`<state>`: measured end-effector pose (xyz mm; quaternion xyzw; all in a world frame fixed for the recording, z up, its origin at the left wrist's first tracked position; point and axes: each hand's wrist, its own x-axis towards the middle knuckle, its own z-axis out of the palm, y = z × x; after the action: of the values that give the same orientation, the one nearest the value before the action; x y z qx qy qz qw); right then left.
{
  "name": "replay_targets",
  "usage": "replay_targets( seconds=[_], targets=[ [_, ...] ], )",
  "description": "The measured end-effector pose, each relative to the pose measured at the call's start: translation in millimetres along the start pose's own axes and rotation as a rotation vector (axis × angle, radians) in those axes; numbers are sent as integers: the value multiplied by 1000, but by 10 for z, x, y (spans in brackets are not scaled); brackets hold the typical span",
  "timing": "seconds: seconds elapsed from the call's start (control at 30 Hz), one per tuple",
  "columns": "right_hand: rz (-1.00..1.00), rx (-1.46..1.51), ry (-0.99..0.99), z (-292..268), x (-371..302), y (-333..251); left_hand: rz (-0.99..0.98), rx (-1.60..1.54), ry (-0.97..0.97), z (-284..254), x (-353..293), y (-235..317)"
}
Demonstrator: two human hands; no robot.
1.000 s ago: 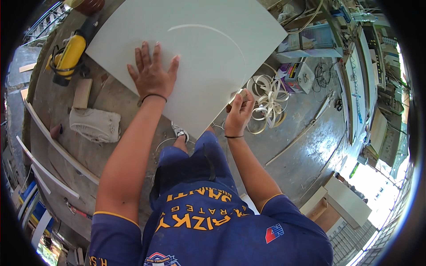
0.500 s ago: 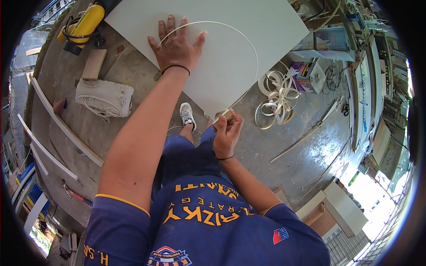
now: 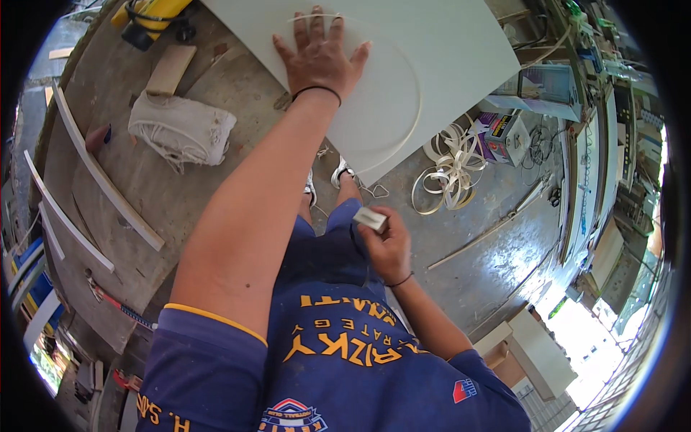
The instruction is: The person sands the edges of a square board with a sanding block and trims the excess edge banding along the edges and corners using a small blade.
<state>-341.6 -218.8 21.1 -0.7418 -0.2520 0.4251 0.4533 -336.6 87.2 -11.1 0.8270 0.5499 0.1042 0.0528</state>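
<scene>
My left hand [image 3: 321, 63] lies flat on a large white board [image 3: 461, 54], fingers spread. A thin pale strip [image 3: 420, 108], blurred, starts by its fingertips and bows round to the right over the board, toward the near corner. Closer to my body, below that corner, my right hand [image 3: 391, 248] grips a small pale rectangular block [image 3: 371, 219] between thumb and fingers. The block is apart from the board, its flat light face turned up. My fingers hide the block's right end.
Coiled pale edging strips [image 3: 455, 169] lie on the floor at right, beside a purple-and-white box [image 3: 504, 137]. A rolled off-white cloth [image 3: 183, 129], a wooden block [image 3: 171, 70] and a yellow power tool [image 3: 152, 20] are at left. Long pale strips [image 3: 108, 183] lie further left.
My right hand has drawn back from the board's near corner toward my body, bringing the block along. My left hand stays flat on the board. The whole view has shifted somewhat.
</scene>
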Motion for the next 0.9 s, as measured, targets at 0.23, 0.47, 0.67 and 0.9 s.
replay_targets(
  seconds=[0.23,0.47,0.67,0.9],
  targets=[
    [-166,-560,-8,-155,293,-552,1,-26,-260,-321,26,20],
    [-191,-668,-72,-119,368,-637,-9,-90,-245,-333,18,-7],
    [-266,-722,-75,-110,429,-673,6,-123,-233,-312,22,-36],
    [-275,-800,-62,-96,447,-710,27,-110,-226,-335,4,-51]
  ],
)
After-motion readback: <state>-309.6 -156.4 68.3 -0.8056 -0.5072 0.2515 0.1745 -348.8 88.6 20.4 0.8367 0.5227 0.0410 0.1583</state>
